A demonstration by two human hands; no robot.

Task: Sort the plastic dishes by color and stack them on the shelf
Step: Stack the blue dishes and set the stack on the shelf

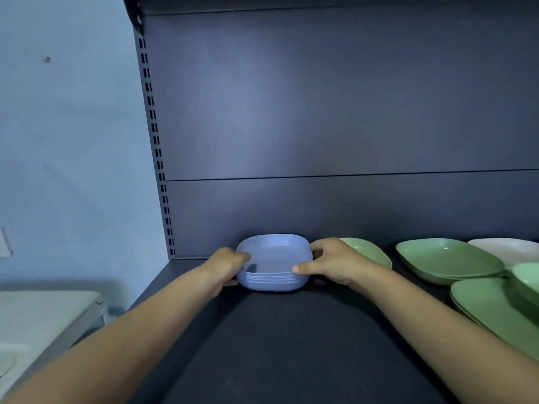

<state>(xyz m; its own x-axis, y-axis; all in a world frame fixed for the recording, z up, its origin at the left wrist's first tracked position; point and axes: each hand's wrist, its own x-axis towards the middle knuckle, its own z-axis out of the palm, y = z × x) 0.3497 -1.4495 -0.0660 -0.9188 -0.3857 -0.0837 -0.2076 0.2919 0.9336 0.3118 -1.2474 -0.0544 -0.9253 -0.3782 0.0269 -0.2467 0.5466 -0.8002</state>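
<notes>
A pale blue wall [67,141] fills the left side, beyond the left edge of the shelf [291,345]. A small dark mark [46,59] sits high on it, and a pale wall plate [4,243] shows at the far left, cut by the frame. Below, near the shelf's front left corner, stands a pale flat-topped surface [38,316] with a grey edge.

The view is dim with a cold bluish cast. A soft pale glow spreads over the back panel [248,118] and fades to near black at top and right. The shelf deck [291,345] lies in deep shadow. A small shadow sits inside the blue dishes [274,258] beside the left hand [229,265]. Wide-angle distortion tilts the slotted post [154,135]. Details look slightly soft.
</notes>
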